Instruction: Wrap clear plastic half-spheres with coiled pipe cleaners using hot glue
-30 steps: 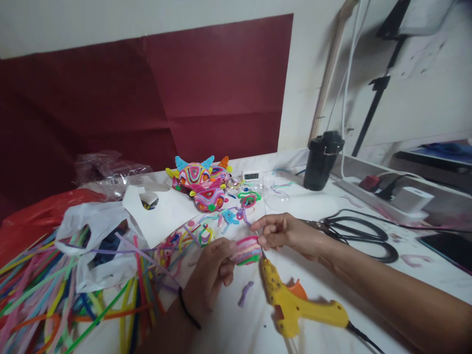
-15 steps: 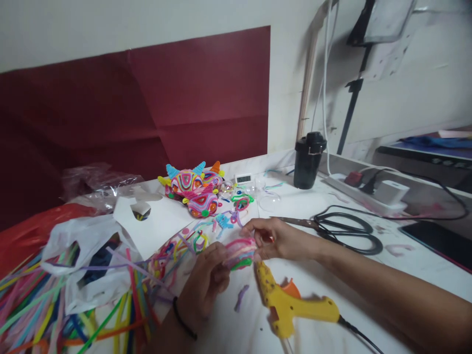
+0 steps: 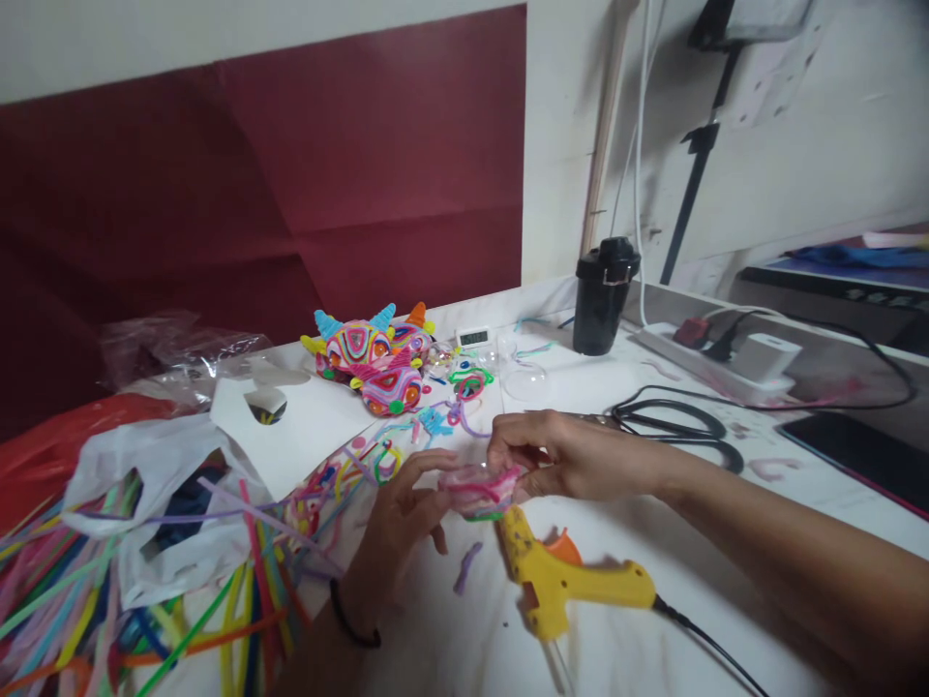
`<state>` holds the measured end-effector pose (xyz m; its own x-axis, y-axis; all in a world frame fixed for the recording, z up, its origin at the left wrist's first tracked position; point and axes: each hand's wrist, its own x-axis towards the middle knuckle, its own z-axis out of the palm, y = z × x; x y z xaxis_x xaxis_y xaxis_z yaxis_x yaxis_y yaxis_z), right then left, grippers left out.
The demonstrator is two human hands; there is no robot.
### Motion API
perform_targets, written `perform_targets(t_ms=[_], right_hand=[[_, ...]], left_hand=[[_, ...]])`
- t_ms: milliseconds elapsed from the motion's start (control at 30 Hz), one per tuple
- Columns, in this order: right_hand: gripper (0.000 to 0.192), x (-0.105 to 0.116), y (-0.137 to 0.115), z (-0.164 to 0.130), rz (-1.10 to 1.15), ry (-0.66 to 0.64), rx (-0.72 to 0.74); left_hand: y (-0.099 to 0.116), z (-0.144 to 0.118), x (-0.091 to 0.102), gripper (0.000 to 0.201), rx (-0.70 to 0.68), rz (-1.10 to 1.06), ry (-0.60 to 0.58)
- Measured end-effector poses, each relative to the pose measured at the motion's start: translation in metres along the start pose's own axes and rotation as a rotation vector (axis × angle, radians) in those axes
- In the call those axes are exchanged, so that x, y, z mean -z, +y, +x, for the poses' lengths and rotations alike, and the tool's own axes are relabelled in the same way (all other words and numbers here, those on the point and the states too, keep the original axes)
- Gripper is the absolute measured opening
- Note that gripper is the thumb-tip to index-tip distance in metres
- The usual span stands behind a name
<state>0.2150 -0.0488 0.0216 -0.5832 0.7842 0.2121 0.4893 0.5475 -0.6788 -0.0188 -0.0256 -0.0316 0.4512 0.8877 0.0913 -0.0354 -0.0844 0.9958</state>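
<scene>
Both my hands hold a small dome-shaped piece (image 3: 479, 489) wound from pink, red and green pipe cleaners, just above the white table (image 3: 653, 639). My left hand (image 3: 399, 523) pinches its left side. My right hand (image 3: 558, 455) grips its right side with fingers over the top. A yellow glue gun (image 3: 573, 581) with an orange trigger lies right below the piece, nozzle pointing up-left. A short purple pipe cleaner scrap (image 3: 466, 567) lies beside my left hand.
Finished colourful horned pipe-cleaner figures (image 3: 374, 358) sit at the back centre. Loose pipe cleaners (image 3: 145, 620) and a white plastic bag (image 3: 152, 503) fill the left. Black scissors (image 3: 668, 426), a black cup (image 3: 602, 295), a power strip (image 3: 718, 358) and a small digital timer (image 3: 473, 337) lie to the right.
The piece has been turned from upright to lying flatter between my hands. My right fingers have shifted over its top. The view has drifted slightly right.
</scene>
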Motion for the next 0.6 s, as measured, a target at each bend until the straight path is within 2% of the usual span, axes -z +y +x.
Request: perform_targets(t_ms=[133,233,400,600], right_hand=[[0.015,-0.001,-0.005,-0.003,-0.144,-0.005,0.071],[0.012,-0.004,-0.006,-0.004,-0.208,-0.032,0.103],[0.013,-0.007,-0.006,-0.004,-0.273,-0.046,0.122],[0.019,-0.009,-0.007,-0.004,-0.317,-0.058,0.115]], left_hand=[[0.004,-0.003,0.000,0.023,-0.205,0.317,0.031],[0.006,-0.007,-0.003,0.024,-0.291,0.483,0.015],[0.003,-0.010,-0.005,0.022,-0.309,0.511,-0.079],[0.003,-0.009,-0.005,0.014,-0.316,0.594,-0.118]])
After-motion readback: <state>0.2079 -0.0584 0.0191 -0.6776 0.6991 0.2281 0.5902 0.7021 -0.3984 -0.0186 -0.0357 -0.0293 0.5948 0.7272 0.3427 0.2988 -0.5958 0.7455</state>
